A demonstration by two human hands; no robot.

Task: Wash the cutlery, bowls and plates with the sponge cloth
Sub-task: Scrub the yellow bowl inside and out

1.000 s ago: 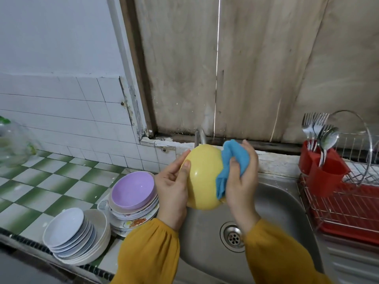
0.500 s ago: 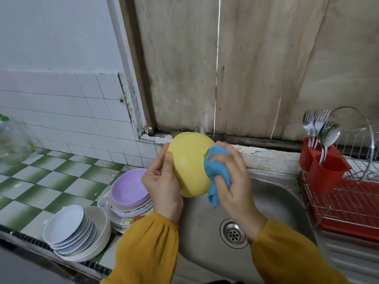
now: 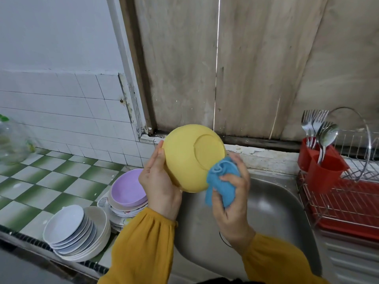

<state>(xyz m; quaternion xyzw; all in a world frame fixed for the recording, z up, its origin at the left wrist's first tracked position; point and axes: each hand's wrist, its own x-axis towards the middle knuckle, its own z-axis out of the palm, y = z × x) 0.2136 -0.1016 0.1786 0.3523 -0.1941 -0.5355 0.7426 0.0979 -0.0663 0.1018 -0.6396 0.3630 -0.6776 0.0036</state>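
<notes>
Over the steel sink, with the green-checked surface and its stacked plates on the left and the red dish rack on the right, the yellow bowl is held tilted, base toward the camera. The left hand grips the bowl's rim and the right hand is bunched round the blue sponge cloth, pressed against the bowl's lower side; forks and a spoon stand in the rack's red cup.
</notes>
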